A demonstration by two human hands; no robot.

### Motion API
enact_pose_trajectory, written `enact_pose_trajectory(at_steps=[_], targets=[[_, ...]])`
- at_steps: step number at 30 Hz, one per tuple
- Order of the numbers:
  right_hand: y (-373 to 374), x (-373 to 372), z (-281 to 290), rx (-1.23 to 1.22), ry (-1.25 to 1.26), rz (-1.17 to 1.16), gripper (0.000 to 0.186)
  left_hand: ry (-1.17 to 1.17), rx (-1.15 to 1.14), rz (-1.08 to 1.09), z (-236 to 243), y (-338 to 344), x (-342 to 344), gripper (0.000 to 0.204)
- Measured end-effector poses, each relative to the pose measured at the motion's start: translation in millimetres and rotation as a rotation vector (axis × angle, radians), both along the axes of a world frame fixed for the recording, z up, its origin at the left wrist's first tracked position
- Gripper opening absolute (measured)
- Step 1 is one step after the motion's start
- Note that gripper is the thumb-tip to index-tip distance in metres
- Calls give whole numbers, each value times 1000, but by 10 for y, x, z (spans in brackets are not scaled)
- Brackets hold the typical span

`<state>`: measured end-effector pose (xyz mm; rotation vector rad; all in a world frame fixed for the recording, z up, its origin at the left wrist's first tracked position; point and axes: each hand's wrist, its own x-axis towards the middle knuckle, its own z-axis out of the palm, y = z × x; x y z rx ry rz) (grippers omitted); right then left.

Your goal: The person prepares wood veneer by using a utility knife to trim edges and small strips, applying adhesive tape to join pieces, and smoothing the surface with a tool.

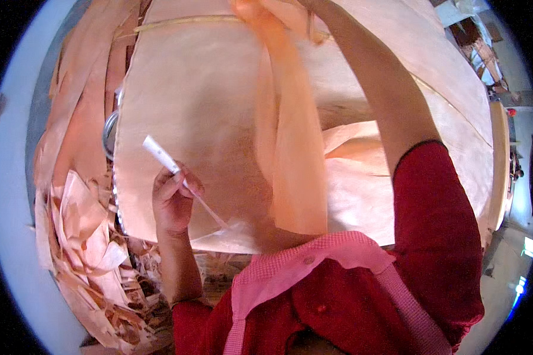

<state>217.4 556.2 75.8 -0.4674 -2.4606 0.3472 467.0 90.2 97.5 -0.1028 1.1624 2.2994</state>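
My left hand [175,204] is closed around a white-handled knife [161,155]. Its handle points up and left, and a thin blade slants down and right, its end blurred close over the pale sheets of wood veneer [183,89]. My right arm [376,77] reaches across to the far edge of the picture. The right hand there is mostly cut off, so its fingers do not show. Near it rises the blurred upper end of a long orange veneer strip [299,160], which runs down towards my body between the two arms.
Long veneer offcuts [80,118] lie along the left side, with a heap of torn scraps [86,231] nearer me. A round metal ring [109,135] shows at the stack's left edge. Another curled veneer piece [355,145] lies beside my right arm. More scraps [485,56] are at the far right.
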Motion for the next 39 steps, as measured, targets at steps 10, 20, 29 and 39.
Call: enact_pose_trajectory(at_steps=[10, 20, 29, 39], targets=[[-1969, 3425, 745, -1683, -437, 1028, 39, -331, 293, -554, 579, 756, 696, 19], [-673, 4806, 792, -2122, 544, 1071, 17, 9, -72, -745, 583, 1983, 1797, 70], [2245, 8349, 1196, -975, 1002, 126, 37, 1008, -823, -655, 885, 3317, 2033, 25], [2519, 7787, -338, -1136, -21, -504, 11, 2102, -727, -870, -892, 6515, 3259, 40]])
